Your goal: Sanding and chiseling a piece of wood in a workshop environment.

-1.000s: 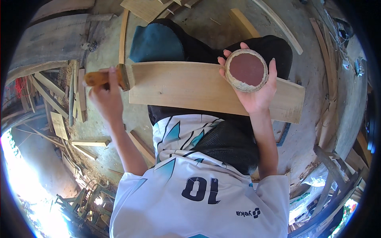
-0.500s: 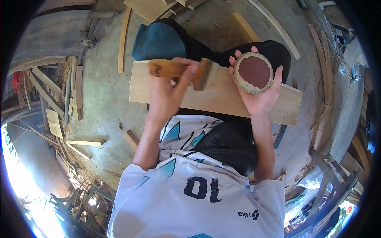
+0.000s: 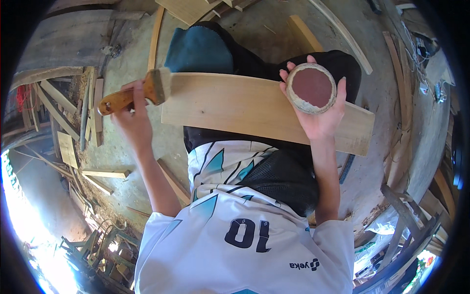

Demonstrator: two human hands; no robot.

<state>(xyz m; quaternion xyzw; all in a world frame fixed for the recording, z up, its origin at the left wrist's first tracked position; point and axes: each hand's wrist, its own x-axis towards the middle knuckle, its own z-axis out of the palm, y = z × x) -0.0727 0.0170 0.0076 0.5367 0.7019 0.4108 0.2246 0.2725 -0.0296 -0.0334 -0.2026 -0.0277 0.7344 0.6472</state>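
Observation:
A paintbrush (image 3: 128, 96) with a wide head and brown wooden handle is gripped in my left hand (image 3: 133, 121), its bristles at the left end of a pale wooden board (image 3: 230, 100). The board lies across my lap, tilted slightly down to the right. My right hand (image 3: 320, 120) cups a round container (image 3: 313, 88) of reddish-brown liquid from below, fingers wrapped around its crusted, pale rim. It is held above the right part of the board. Whether the bristles touch the board's edge I cannot tell.
Several loose planks lie on the concrete floor, including one plank (image 3: 304, 33) beyond my right knee and a strip (image 3: 105, 173) at the left. Scrap wood (image 3: 63, 108) is piled along the left. Cables (image 3: 416, 54) hang at the far right.
My left hand has swept the paintbrush leftward from the middle of the board to its left end. The right hand and its container have barely moved.

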